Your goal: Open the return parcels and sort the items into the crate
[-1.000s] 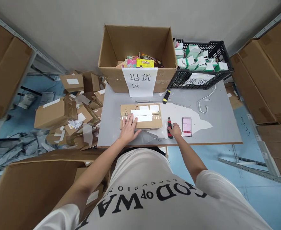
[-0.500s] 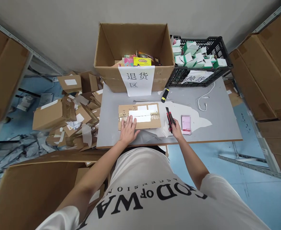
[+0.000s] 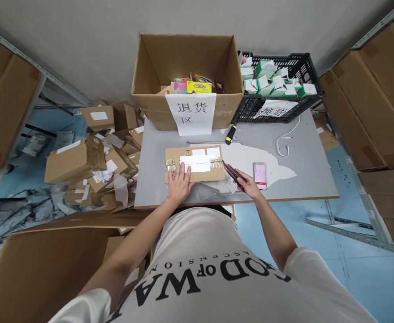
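From above the person's head, a grey desk (image 3: 304, 152) stands against a pale wall, its surface peeled white in a patch at the middle. A flat cardboard parcel (image 3: 194, 163) with white labels lies on the desk's near half, and everything else sits around it: behind it a large open carton (image 3: 187, 76) with a paper sign hung on its front, behind and to its right a black crate (image 3: 280, 85) of green-and-white boxes, to its right a pink phone (image 3: 260, 175), a white cable (image 3: 286, 139) and a yellow-black tool (image 3: 230, 133). To the parcel's left, off the desk, torn cartons (image 3: 92, 157) litter the blue floor; shelves of brown boxes (image 3: 374, 98) flank both sides. The left hand (image 3: 179, 185) lies flat and open on the parcel's near edge. The right hand (image 3: 250, 185) has its grip closed around a red-black box cutter (image 3: 233, 174), whose tip meets the parcel's right end at the tape. Half a second ago the cutter stood upright just right of the parcel, clear of it; now it is angled leftward onto it, while the left hand has stayed put.
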### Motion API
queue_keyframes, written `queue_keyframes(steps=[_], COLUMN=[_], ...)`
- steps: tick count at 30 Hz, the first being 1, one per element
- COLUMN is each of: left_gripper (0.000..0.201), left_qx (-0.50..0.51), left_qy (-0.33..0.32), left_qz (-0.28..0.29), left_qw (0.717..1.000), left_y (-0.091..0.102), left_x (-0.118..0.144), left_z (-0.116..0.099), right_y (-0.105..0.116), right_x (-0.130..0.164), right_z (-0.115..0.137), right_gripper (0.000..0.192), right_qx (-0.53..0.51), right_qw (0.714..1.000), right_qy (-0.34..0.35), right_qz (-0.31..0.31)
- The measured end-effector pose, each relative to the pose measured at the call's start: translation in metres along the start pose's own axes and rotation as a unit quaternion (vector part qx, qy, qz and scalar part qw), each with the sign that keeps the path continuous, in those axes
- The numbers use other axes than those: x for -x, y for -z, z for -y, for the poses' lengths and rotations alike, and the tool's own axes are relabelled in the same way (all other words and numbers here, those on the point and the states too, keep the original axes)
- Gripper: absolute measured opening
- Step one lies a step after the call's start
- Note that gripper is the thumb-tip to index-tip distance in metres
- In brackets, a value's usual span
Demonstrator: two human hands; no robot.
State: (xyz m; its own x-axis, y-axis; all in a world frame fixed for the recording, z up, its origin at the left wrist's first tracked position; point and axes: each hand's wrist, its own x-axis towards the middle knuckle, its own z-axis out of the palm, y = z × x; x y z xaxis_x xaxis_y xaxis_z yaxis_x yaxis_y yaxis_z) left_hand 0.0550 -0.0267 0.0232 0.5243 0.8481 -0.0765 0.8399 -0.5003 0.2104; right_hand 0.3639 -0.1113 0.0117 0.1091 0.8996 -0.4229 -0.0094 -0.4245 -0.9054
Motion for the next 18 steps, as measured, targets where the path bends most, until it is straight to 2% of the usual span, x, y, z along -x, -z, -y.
queue_keyframes(steps=[5,10,16,18], left_gripper=[0.066,0.067,0.067,0.067], left_qx=[-0.015,-0.021,-0.014,-0.016], left_qy=[0.030,0.030,0.027,0.027], left_qz=[-0.002,-0.001,0.002,0.003], left_qw=[0.999,0.999,1.000,0.999], left_y=[-0.003,-0.004,-0.002,-0.002], left_x=[0.000,0.000,0.000,0.000], left_z=[-0.005,-0.005,-0.004,-0.005], right_y=[0.017,0.028,0.044,0.053], right_x=[0.005,0.013,0.021,0.022], right_z=[0.009,0.008,0.006,0.001], right_gripper=[0.073,0.070,0.069,0.071], right_qx=[0.042,0.061,0.039,0.025], right_qw=[0.998,0.995,0.996,0.997], right_qy=[-0.028,-0.044,-0.061,-0.057], right_qz=[0.039,0.070,0.061,0.034])
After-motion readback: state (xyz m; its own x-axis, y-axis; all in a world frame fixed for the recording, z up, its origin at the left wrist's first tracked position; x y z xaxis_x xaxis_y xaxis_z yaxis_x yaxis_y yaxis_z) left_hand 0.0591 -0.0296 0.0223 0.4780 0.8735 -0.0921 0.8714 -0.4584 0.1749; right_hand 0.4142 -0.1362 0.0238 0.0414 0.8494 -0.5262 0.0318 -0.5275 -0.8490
